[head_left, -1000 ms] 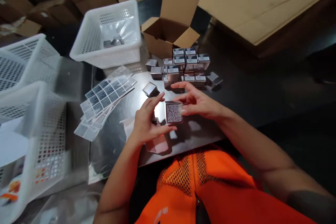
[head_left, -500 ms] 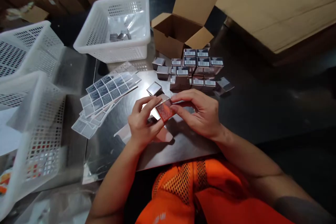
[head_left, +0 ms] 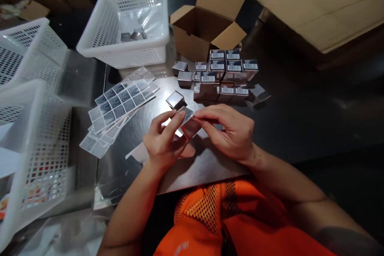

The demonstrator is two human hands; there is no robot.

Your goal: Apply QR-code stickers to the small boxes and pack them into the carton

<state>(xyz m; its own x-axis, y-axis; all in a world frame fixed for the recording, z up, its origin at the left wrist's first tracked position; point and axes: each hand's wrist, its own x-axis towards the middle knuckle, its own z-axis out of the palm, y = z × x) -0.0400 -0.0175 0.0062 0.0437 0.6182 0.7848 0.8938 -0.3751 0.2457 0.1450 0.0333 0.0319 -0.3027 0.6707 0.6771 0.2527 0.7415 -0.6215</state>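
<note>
Both hands meet over a small silver box [head_left: 189, 122], held just above the table [head_left: 210, 164] in front of the torso. Left hand [head_left: 163, 142]: fingers [head_left: 177, 122] curled narrow, tips pressed on the box's top face from the left side. Right hand [head_left: 232, 132]: thumb and forefinger pinched on the box's right edge, remaining fingers folded loosely behind. Box tilted, one shiny face turned up toward the camera.

Just beyond the fingertips, a single loose box [head_left: 175, 99] rests on the table. Further back, a stack of boxes [head_left: 223, 76] with barcode labels on their near faces, packed touching one another. Left of the hands, fanned label sheets [head_left: 120, 106] overlap each other on the table. A strip of white paper [head_left: 138, 154] lies under the left wrist.

Behind the stack, an open carton [head_left: 198, 34]. Left of it, a white basket [head_left: 126, 24] holding a few silver boxes. Two more baskets [head_left: 33, 100] stand at the far left edge.
</note>
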